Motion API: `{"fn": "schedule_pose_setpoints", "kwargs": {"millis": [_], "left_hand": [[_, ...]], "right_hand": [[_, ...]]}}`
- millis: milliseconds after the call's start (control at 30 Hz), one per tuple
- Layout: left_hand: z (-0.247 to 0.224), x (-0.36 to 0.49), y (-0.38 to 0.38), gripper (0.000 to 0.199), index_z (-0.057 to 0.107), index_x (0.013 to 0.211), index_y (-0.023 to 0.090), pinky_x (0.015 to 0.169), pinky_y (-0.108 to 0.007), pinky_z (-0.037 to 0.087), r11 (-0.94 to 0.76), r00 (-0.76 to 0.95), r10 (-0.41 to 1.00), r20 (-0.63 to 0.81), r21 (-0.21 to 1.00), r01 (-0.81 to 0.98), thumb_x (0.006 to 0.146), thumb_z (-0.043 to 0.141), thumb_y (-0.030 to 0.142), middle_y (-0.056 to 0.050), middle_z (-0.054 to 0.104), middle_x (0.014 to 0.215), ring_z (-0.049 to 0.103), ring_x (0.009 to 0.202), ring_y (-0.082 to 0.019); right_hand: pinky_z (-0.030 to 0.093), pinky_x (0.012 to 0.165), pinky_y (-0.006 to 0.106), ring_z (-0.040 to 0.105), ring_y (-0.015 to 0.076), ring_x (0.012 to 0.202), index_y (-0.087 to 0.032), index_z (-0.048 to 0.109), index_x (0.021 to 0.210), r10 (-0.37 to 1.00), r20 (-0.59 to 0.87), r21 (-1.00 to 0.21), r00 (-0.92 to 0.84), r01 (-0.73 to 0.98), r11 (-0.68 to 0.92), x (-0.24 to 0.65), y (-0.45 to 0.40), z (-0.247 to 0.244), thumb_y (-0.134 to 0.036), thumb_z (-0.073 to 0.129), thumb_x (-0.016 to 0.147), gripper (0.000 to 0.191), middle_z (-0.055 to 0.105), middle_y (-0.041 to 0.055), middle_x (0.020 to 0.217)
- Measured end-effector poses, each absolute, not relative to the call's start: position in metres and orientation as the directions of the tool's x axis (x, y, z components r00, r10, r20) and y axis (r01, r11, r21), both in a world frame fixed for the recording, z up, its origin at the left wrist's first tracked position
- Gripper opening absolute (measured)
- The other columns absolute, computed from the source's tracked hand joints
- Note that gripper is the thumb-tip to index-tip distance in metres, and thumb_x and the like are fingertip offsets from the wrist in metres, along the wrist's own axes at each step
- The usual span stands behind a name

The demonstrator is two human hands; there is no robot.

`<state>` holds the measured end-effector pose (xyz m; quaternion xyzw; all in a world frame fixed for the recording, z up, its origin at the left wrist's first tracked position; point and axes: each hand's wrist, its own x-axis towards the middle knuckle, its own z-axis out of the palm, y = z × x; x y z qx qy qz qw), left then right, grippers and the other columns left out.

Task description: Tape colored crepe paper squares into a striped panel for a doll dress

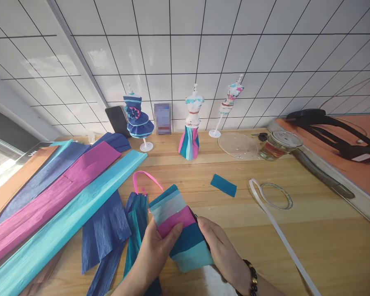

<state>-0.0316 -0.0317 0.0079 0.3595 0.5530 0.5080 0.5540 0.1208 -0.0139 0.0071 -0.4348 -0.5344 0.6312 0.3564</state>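
Observation:
A panel of crepe paper (181,223) striped in teal, light blue and pink is held up over the near middle of the table. My left hand (160,246) pinches its left edge, the thumb lying on the pink stripe. My right hand (218,246) grips the right edge, with its fingers mostly hidden behind the paper. Something dark shows along that edge, too covered to make out. Under the panel's bottom end lies a whitish surface (214,279). A small teal paper rectangle (223,185) rests on the table beyond my right hand.
Crepe paper rolls (89,197) and blue strips (106,234) cover the left. Mini mannequins stand at the back: one in a navy dress (137,117), one in a striped skirt (189,142), one tilted (231,98). Tape (277,230), a glass jar (279,146) and a plastic disc (238,146) lie right.

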Motion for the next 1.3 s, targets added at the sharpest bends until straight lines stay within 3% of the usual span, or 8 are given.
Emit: {"fn": "schedule_pose_setpoints", "kwargs": {"millis": [367,567,733,900,1100,1200,1300], "left_hand": [[0.0056,-0.0333,-0.0320,0.030,0.062,0.096,0.017,0.074,-0.032,0.056,0.220,-0.122,0.963,-0.240,0.963,-0.156,0.073,0.068,0.034,-0.004,0.073,0.090,0.068,0.085,-0.025],[0.0041,-0.0345,-0.0321,0.029,0.062,0.099,0.017,0.077,-0.032,0.056,0.226,-0.081,0.967,-0.241,0.960,-0.163,0.075,0.067,0.033,-0.004,0.073,0.094,0.067,0.089,-0.025],[0.0038,-0.0363,-0.0314,0.029,0.061,0.101,0.017,0.080,-0.031,0.055,0.240,-0.042,0.968,-0.248,0.959,-0.151,0.077,0.065,0.032,-0.004,0.072,0.098,0.066,0.092,-0.024],[0.0043,-0.0365,-0.0312,0.030,0.061,0.100,0.017,0.077,-0.032,0.055,0.247,-0.064,0.963,-0.262,0.953,-0.177,0.076,0.066,0.034,-0.005,0.072,0.097,0.067,0.089,-0.025],[0.0036,-0.0375,-0.0308,0.030,0.060,0.101,0.017,0.079,-0.035,0.054,0.263,-0.036,0.961,-0.274,0.946,-0.188,0.076,0.066,0.032,-0.007,0.071,0.097,0.066,0.092,-0.027],[0.0060,-0.0358,-0.0315,0.031,0.062,0.100,0.016,0.078,-0.034,0.055,0.262,-0.060,0.958,-0.279,0.944,-0.202,0.074,0.068,0.032,-0.007,0.072,0.096,0.066,0.090,-0.027],[0.0089,-0.0339,-0.0325,0.030,0.063,0.098,0.016,0.076,-0.033,0.055,0.259,-0.087,0.956,-0.281,0.943,-0.209,0.072,0.070,0.032,-0.006,0.072,0.092,0.066,0.088,-0.027]], "right_hand": [[0.044,0.062,0.027,0.049,0.0154,0.064,-0.020,0.057,0.069,0.922,-0.175,-0.982,-0.346,-0.004,-0.188,0.1199,-0.0131,0.0074,-0.050,0.041,0.089,0.039,0.055,0.0004,0.066],[0.042,0.064,0.026,0.046,0.0143,0.065,-0.020,0.049,0.067,0.908,-0.183,-0.975,-0.376,-0.048,-0.217,0.1195,-0.0129,0.0050,-0.043,0.039,0.092,0.035,0.048,-0.0017,0.065],[0.044,0.065,0.026,0.050,0.0153,0.070,-0.021,0.054,0.073,0.906,-0.180,-0.974,-0.384,-0.061,-0.220,0.1205,-0.0145,0.0068,-0.042,0.037,0.093,0.034,0.055,-0.0004,0.072],[0.044,0.084,0.026,0.055,0.0184,0.094,-0.024,0.064,0.094,0.899,-0.190,-0.977,-0.394,-0.011,-0.212,0.1221,-0.0137,0.0119,-0.042,0.035,0.094,0.034,0.065,0.0026,0.095],[0.037,0.099,0.028,0.050,0.0200,0.110,-0.027,0.065,0.102,0.903,-0.203,-0.979,-0.378,0.075,-0.189,0.1255,-0.0144,0.0092,-0.045,0.034,0.093,0.036,0.065,0.0030,0.107],[0.036,0.099,0.028,0.051,0.0194,0.108,-0.027,0.065,0.099,0.907,-0.207,-0.978,-0.367,0.092,-0.186,0.1257,-0.0142,0.0079,-0.046,0.033,0.093,0.037,0.064,0.0029,0.106],[0.042,0.090,0.027,0.055,0.0189,0.094,-0.025,0.065,0.089,0.911,-0.192,-0.981,-0.365,0.088,-0.171,0.1245,-0.0137,0.0077,-0.048,0.033,0.093,0.039,0.065,0.0035,0.090]]}}
